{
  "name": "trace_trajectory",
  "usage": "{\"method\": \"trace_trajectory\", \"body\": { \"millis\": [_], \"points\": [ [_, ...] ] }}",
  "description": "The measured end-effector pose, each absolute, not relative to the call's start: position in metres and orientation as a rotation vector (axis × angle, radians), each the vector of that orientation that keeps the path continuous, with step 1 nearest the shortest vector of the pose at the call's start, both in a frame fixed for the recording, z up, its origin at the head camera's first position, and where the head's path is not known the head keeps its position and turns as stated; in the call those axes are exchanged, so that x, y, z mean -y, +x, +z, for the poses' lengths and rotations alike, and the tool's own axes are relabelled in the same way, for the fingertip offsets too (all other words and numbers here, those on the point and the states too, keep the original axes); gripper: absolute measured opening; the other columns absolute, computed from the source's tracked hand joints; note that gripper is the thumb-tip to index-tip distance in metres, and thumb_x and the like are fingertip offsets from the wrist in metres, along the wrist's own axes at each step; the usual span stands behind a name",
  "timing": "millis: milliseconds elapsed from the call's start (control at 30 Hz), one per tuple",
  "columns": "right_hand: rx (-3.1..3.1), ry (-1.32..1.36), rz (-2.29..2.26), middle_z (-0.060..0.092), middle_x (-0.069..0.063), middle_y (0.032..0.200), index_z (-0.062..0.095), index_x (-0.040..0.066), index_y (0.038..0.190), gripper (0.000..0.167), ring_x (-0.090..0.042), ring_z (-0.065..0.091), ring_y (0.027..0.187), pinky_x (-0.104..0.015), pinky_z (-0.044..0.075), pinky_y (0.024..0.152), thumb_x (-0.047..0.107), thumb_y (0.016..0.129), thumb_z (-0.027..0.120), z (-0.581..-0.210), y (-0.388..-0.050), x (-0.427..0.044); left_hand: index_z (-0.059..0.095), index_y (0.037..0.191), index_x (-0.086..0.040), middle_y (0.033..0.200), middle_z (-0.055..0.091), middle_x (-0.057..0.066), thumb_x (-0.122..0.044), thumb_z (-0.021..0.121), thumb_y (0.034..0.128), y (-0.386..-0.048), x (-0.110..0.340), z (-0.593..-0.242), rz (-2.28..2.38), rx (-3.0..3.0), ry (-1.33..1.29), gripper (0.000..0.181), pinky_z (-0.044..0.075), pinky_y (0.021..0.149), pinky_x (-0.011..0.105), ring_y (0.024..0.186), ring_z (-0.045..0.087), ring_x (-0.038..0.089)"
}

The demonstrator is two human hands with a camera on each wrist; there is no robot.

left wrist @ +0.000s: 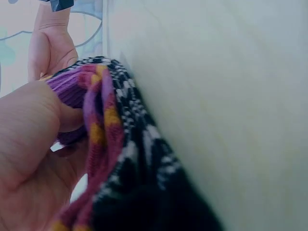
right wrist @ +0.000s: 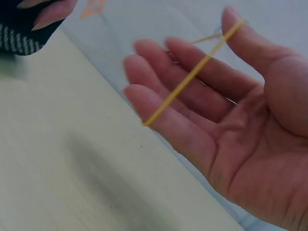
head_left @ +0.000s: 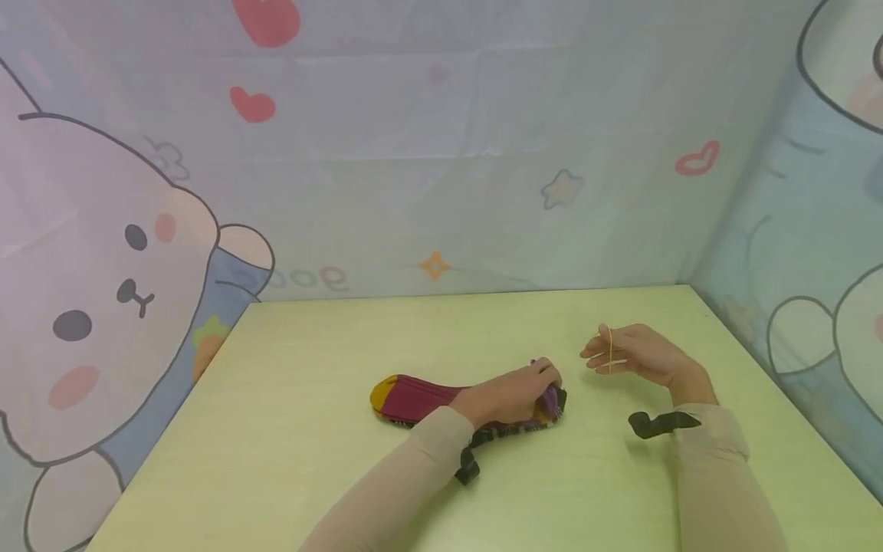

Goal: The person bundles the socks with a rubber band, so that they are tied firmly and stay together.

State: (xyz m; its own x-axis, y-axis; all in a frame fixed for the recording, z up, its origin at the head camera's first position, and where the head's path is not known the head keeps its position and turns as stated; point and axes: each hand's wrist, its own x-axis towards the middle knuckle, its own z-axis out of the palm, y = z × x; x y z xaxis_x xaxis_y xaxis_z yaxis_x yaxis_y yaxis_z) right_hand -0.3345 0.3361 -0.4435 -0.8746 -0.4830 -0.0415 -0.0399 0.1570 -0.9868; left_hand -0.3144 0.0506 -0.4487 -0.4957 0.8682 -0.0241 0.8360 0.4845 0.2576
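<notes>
Stretching across the lower part of the head view, the wide, pale yellow-green table (head_left: 276, 475) carries two socks near its middle: a maroon knitted sock with a yellow toe (head_left: 421, 399), lying upon a black-and-white patterned knitted sock (head_left: 520, 432). At their right end rests the left hand (head_left: 513, 392), its fingers bent and its thumb pressing, gripping a purple ribbed cuff (left wrist: 72, 86); whether the dark sock is also pinched, I cannot tell. To the right, apart from the socks, the right hand (head_left: 641, 354) has its fingers nearly straight and its thumb spread away; around them is stretched a thin yellow elastic band (right wrist: 192, 74). In my judgement, the step in hand is preparing the pair for binding, since the band is spread but does not yet surround the socks. The next move probably calls for passing the gathered cuff end into this loop, with the fingers wide enough that it does not slip off.
</notes>
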Motion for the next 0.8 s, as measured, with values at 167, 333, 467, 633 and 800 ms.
{"method": "trace_trajectory", "body": {
  "millis": [167,333,467,633,800],
  "points": [
    [-2.070,-0.670,-1.607,0.050,-0.028,0.141,0.036,-0.013,0.147,0.049,-0.038,0.059,0.121,-0.047,0.053,0.093,0.015,0.108,0.045,-0.451,-0.336,-0.326,0.046,0.131,-0.009,0.130,0.040,0.003,0.005,0.067,0.0911,-0.316,-0.045,-0.454,0.559,-2.553,1.422,0.047,0.044,0.078,0.011,0.093,0.054,0.006],
    [-2.067,-0.684,-1.538,0.042,-0.027,0.147,0.030,-0.002,0.155,0.062,-0.040,0.054,0.126,-0.049,0.054,0.089,0.004,0.100,0.058,-0.449,-0.333,-0.304,0.050,0.127,-0.010,0.130,0.040,0.003,0.007,0.060,0.0944,-0.317,-0.038,-0.457,0.685,-2.584,1.418,0.038,0.046,0.077,0.012,0.092,0.057,0.009],
    [-2.053,-0.710,-1.488,0.037,-0.024,0.151,0.025,0.001,0.157,0.081,-0.040,0.049,0.131,-0.048,0.055,0.088,0.006,0.090,0.071,-0.450,-0.332,-0.290,0.054,0.126,-0.009,0.127,0.044,0.006,0.006,0.050,0.0995,-0.316,-0.034,-0.457,0.693,-2.646,1.469,0.031,0.046,0.084,0.014,0.097,0.059,0.011],
    [-2.055,-0.731,-1.405,0.028,-0.019,0.158,0.023,0.006,0.158,0.094,-0.043,0.039,0.138,-0.047,0.050,0.095,0.018,0.084,0.079,-0.452,-0.331,-0.274,0.054,0.123,-0.009,0.122,0.045,0.008,0.006,0.047,0.1001,-0.315,-0.029,-0.457,0.738,-2.631,1.507,0.028,0.045,0.089,0.015,0.105,0.055,0.014],
    [-2.073,-0.725,-1.331,0.026,-0.014,0.159,0.022,0.012,0.159,0.098,-0.040,0.034,0.141,-0.042,0.046,0.100,0.023,0.082,0.081,-0.452,-0.330,-0.261,0.052,0.117,-0.008,0.122,0.043,0.009,0.010,0.047,0.0968,-0.317,-0.027,-0.460,0.912,-2.547,1.422,0.028,0.044,0.093,0.017,0.109,0.050,0.015]
  ]
}}
